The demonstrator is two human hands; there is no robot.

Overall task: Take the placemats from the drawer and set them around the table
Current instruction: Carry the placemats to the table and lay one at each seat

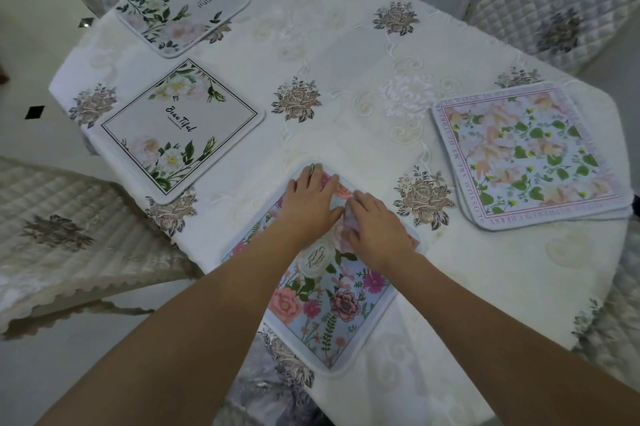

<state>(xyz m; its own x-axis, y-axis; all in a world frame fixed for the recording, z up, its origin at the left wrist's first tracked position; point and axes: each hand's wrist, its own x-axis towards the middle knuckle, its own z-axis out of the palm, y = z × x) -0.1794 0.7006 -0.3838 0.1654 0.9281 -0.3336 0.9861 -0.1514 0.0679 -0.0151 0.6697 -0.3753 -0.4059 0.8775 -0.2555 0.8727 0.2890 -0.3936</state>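
Both my hands, left and right, press flat with fingers spread on the near mat, gripping nothing, squaring it to the desk edge; three other places already laid.

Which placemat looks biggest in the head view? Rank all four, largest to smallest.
1. Pink-flower placemat under both hands
2. Peach-leaf placemat
3. "Beautiful" black-bordered placemat
4. Far corner placemat

Nearness probably sets this order; the second and third look alike.
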